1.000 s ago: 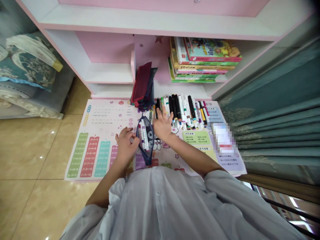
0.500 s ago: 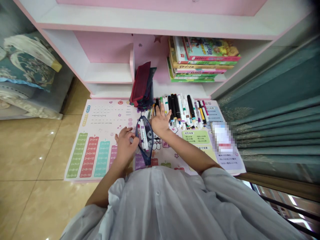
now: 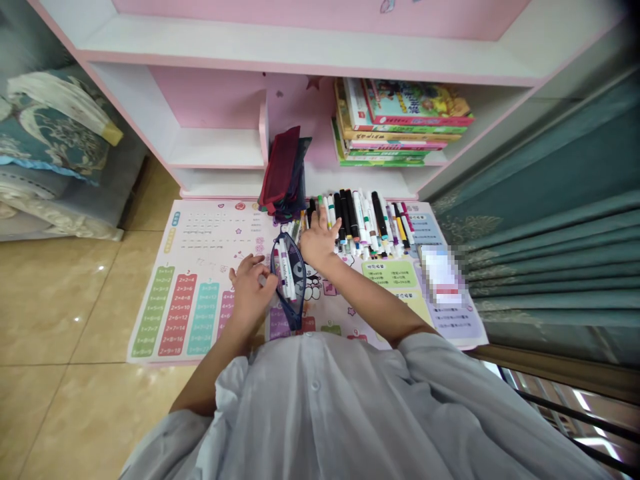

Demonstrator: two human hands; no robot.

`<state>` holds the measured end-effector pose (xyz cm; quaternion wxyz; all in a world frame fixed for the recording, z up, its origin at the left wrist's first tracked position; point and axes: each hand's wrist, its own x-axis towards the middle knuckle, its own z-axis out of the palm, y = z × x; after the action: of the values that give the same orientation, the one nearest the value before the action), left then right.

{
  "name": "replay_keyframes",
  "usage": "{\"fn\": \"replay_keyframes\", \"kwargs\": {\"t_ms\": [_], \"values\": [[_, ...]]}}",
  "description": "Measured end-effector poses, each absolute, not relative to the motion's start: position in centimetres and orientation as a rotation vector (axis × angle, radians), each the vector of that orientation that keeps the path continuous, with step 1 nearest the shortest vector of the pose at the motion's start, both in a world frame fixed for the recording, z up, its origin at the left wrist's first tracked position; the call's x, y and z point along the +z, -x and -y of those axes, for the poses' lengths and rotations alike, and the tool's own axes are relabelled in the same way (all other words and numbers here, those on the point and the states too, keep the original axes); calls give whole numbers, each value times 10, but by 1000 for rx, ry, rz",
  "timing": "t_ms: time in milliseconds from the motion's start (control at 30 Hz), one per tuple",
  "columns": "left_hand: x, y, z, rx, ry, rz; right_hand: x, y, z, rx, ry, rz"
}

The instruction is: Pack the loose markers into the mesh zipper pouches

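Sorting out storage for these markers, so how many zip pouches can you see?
3. One open mesh pouch lies between the left hand and right hand. A dark red pouch and a navy mesh pouch are stacked by the shelf unit; more may be hidden there.

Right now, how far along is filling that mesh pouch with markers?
Several markers already stand in the dark mesh pouch. In hand: the left hand is at the pouch's edge, and the right hand lies spread on the marker row. Left: that long row on the printed mat.
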<state>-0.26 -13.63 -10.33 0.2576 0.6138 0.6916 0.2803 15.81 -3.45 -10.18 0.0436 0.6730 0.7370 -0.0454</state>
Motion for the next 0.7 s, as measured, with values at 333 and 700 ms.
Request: {"fn": "replay_keyframes", "kwargs": {"t_ms": [333,700], "values": [[-98,2,135,739,-1645,-1891,-69,-186,69,-176,-2416,-2447],[-98,1,134,714,-1710,-1924,-74,-164,137,-601,-2077,-2706]]}}
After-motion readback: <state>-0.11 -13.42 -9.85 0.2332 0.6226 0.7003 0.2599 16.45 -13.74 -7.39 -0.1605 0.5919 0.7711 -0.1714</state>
